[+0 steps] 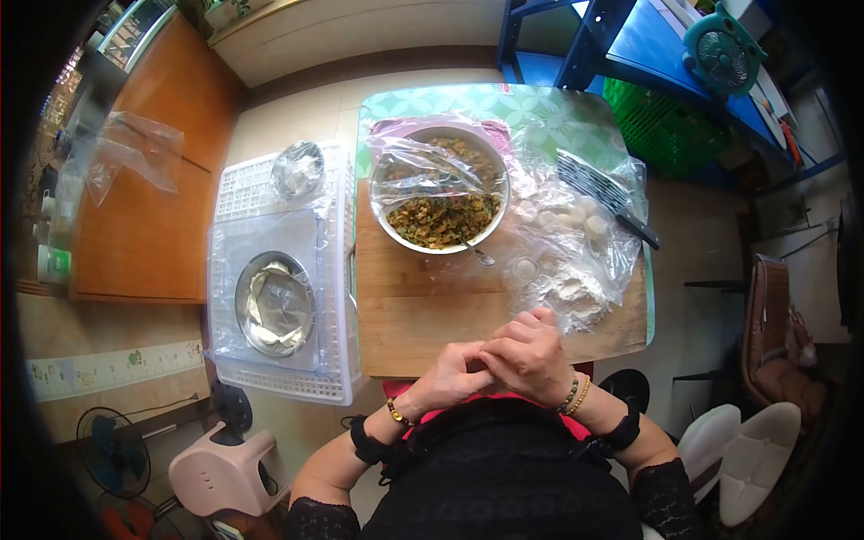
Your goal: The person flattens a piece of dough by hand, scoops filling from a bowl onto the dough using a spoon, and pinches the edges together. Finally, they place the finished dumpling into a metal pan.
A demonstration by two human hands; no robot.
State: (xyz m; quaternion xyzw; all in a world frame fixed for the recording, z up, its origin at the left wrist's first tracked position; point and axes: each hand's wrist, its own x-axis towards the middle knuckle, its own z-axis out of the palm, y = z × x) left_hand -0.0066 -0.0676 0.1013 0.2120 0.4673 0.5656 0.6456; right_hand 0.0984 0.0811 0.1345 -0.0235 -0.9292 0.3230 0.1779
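My left hand (457,371) and my right hand (533,356) meet just over the front edge of a wooden board (423,315). Both sets of fingers are pinched together, and whatever lies between them is hidden. Ahead of them is a heap of white flour (576,299), with pale round dough pieces (562,220) under clear plastic behind it. A large bowl (438,248) of chopped brown-green filling (441,221) stands farther back, partly covered by plastic film (432,173). A metal spoon (482,257) sticks out over its near rim.
A black-handled knife (637,229) lies at the board's right. On the left, a white plastic crate (346,270) carries a round metal pan (241,315) with pale dough pieces inside and a small plastic-covered bowl (298,169). A pink stool (211,472) and fans stand lower left.
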